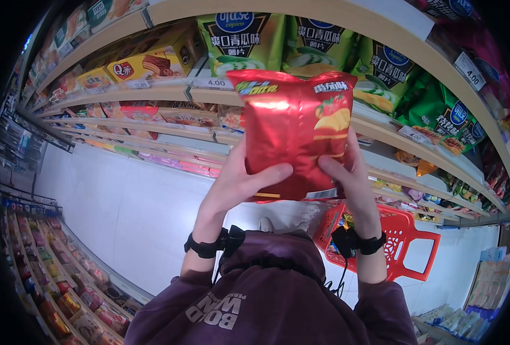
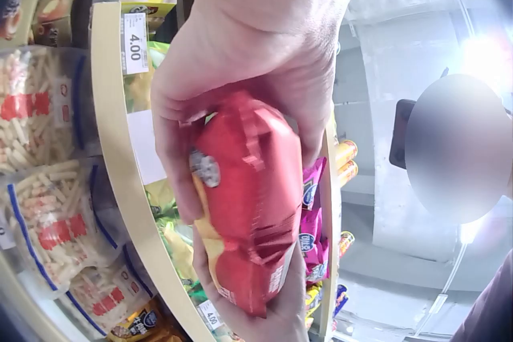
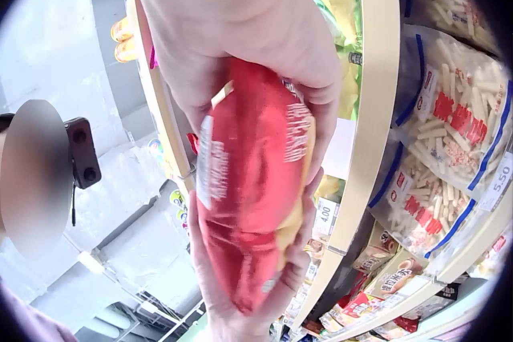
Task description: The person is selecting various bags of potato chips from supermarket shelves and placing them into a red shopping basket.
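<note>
A shiny red bag of potato chips (image 1: 292, 129) is held up between both hands in front of the shelf. On its left side my left hand (image 1: 232, 184) grips it, thumb lying over the face toward me. My right hand (image 1: 352, 175) holds the right side the same way, its thumb pressing the lower face. Both wrist views show the puffed bag (image 2: 260, 198) edge-on, with fingers wrapped behind it. A tomato and chips are printed on the bag's upper right in the head view.
Green chip bags (image 1: 243, 43) line the shelf behind, beside a yellow snack box (image 1: 151, 62). Price tags (image 1: 211, 83) run along the shelf edge. A red shopping basket (image 1: 401, 221) with packets inside stands on the floor at right. Another stocked shelf (image 1: 65, 282) is at lower left.
</note>
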Tool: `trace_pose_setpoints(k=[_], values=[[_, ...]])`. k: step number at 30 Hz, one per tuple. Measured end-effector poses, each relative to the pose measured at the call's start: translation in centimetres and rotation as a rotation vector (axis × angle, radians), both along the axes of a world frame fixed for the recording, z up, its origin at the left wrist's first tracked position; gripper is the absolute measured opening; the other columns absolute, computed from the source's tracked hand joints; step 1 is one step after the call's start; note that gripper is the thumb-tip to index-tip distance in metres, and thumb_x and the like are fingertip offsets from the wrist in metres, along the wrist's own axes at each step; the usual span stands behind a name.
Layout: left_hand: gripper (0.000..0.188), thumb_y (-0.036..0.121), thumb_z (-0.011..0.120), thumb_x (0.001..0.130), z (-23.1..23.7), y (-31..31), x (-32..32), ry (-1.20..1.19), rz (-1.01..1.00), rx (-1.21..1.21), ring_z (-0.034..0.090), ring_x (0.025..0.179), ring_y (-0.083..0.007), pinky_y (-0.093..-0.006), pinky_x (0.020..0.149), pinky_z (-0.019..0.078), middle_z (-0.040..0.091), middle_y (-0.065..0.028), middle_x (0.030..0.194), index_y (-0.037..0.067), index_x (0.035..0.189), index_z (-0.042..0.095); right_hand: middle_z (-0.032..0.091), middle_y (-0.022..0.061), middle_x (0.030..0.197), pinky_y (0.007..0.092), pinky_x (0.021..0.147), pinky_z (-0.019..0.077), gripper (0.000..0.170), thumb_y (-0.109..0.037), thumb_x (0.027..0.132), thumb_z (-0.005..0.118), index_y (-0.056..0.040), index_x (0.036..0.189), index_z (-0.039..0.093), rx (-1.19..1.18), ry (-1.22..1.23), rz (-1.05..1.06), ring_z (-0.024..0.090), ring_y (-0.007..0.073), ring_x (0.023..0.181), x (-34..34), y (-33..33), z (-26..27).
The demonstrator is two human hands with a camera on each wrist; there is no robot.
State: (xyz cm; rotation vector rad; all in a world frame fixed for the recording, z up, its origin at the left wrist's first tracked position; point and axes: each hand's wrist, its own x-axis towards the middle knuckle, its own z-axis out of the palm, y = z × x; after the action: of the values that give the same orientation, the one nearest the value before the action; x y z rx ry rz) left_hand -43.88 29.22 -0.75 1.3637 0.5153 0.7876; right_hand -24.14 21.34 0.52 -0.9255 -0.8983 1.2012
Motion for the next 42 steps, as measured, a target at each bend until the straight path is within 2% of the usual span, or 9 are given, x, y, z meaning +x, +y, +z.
trace_pose_setpoints(k=[2, 12, 15, 19, 24, 31, 35, 40, 42], values=[[0.072, 0.018, 0.083, 0.068, 0.6, -0.2, 0.1, 0.014, -0.008, 0.000, 0.055, 0.111, -0.0169, -0.0320, 0.093, 0.0444, 0.058, -0.0097, 0.121, 0.000, 0.128, 0.046, 0.049, 0.0094, 0.130, 0.0318, 0.096, 0.0436, 0.079, 0.006, 0.079, 0.068, -0.0060, 0.143, 0.023, 0.050, -0.139, 0.063, 0.051, 0.0163, 0.116, 0.2, -0.1, 0.3], [0.069, 0.016, 0.083, 0.067, -0.9, 0.4, -0.4, -0.018, 0.124, 0.178, 0.060, 0.104, -0.0184, -0.0335, 0.089, 0.0484, 0.062, -0.0103, 0.113, 0.000, 0.123, 0.047, 0.045, 0.0113, 0.134, 0.0360, 0.100, 0.0408, 0.084, 0.001, 0.071, 0.076, -0.0043, 0.141, 0.028, 0.191, -0.333, -0.015, 0.046, 0.0222, 0.123, -0.4, 0.3, -1.4], [0.067, 0.015, 0.082, 0.069, -0.9, 0.6, -0.4, 0.032, 0.294, 0.219, 0.062, 0.100, -0.0190, -0.0322, 0.087, 0.0495, 0.063, -0.0105, 0.111, -0.001, 0.123, 0.047, 0.045, 0.0157, 0.133, 0.0375, 0.099, 0.0409, 0.079, -0.005, 0.070, 0.077, -0.0029, 0.137, 0.035, 0.378, -0.941, -0.394, 0.050, 0.0272, 0.119, -1.0, 0.1, -1.2], [0.067, 0.015, 0.081, 0.070, -0.6, -0.1, 0.6, 0.060, 0.474, 0.502, 0.063, 0.097, -0.0190, -0.0317, 0.082, 0.0500, 0.062, -0.0132, 0.110, -0.003, 0.123, 0.045, 0.034, 0.0214, 0.140, 0.0436, 0.101, 0.0372, 0.089, -0.020, 0.067, 0.082, -0.0012, 0.139, 0.034, 0.412, -1.095, -0.212, 0.041, 0.0356, 0.125, -3.4, -0.8, -0.7], [0.043, 0.023, 0.059, 0.089, -1.2, 0.1, 0.1, -0.119, 0.383, 0.533, 0.060, 0.087, -0.0179, -0.0257, 0.072, 0.0485, 0.058, -0.0147, 0.117, 0.002, 0.127, 0.056, 0.034, 0.0201, 0.138, 0.0430, 0.103, 0.0374, 0.110, -0.025, 0.069, 0.084, -0.0015, 0.145, 0.008, 0.357, -0.589, -0.191, 0.041, 0.0272, 0.127, -4.3, -0.8, -2.3], [0.069, 0.009, 0.083, 0.066, -1.4, 0.4, 0.4, 0.102, 0.396, 0.628, 0.056, 0.100, -0.0185, -0.0317, 0.088, 0.0449, 0.058, -0.0105, 0.115, 0.002, 0.126, 0.051, 0.054, 0.0110, 0.124, 0.0328, 0.093, 0.0472, 0.074, -0.014, 0.070, 0.081, -0.0019, 0.130, 0.039, -0.099, -0.085, -0.116, 0.055, 0.0176, 0.112, -1.9, -1.2, -2.6], [0.091, 0.014, 0.088, 0.059, -2.2, 0.2, -0.6, 0.189, 0.000, 0.108, 0.050, 0.115, -0.0169, -0.0331, 0.100, 0.0396, 0.053, -0.0100, 0.125, 0.002, 0.135, 0.038, 0.055, 0.0101, 0.123, 0.0328, 0.092, 0.0473, 0.075, -0.013, 0.071, 0.081, -0.0023, 0.132, 0.039, -0.099, -0.087, 0.053, 0.056, 0.0171, 0.110, -0.4, -2.5, -4.6], [0.094, 0.015, 0.090, 0.054, -5.4, -0.4, -0.1, 0.208, -0.144, 0.056, 0.052, 0.113, -0.0169, -0.0331, 0.098, 0.0407, 0.054, -0.0087, 0.122, 0.001, 0.132, 0.040, 0.050, 0.0126, 0.129, 0.0358, 0.099, 0.0415, 0.079, -0.014, 0.073, 0.079, -0.0024, 0.136, 0.034, -0.026, -0.560, 0.026, 0.050, 0.0204, 0.117, 0.8, -3.9, -6.3], [0.084, 0.016, 0.090, 0.054, -9.0, 0.0, 0.2, 0.327, -0.113, 0.197, 0.055, 0.111, -0.0192, -0.0335, 0.097, 0.0426, 0.057, -0.0103, 0.119, 0.002, 0.125, 0.048, 0.049, 0.0119, 0.131, 0.0355, 0.098, 0.0411, 0.078, -0.013, 0.072, 0.078, -0.0032, 0.136, 0.035, 0.059, -0.489, -0.115, 0.050, 0.0216, 0.118, 2.3, -3.9, -7.5]])
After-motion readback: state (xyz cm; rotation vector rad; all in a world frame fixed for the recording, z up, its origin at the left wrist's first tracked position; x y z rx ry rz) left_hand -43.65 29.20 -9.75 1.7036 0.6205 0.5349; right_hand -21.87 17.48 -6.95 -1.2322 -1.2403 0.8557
